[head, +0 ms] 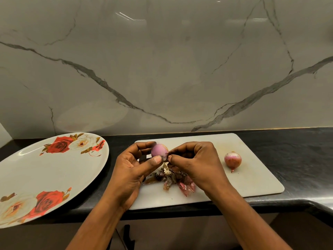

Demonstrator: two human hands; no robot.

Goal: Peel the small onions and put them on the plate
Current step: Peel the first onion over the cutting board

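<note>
Marble wall (162,69) backs the black table (297,159), where a white board (252,181) carries peel scraps (171,177) and one unpeeled onion (232,159). I see the left grip (131,170) grasping a pink onion (158,150) above the board, the right grip (196,163) pinching its skin (166,157); rose plate (45,174) lies left

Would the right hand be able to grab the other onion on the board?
Probably yes: the second onion lies on the board beside the right hand, nothing between, though its fingers pinch skin on the first onion.

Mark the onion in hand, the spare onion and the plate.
Onion in hand (158,150), head view, peeled pink side.
Spare onion (232,159), head view, middle of its skin.
Plate (45,170), head view, bare white centre.
</note>
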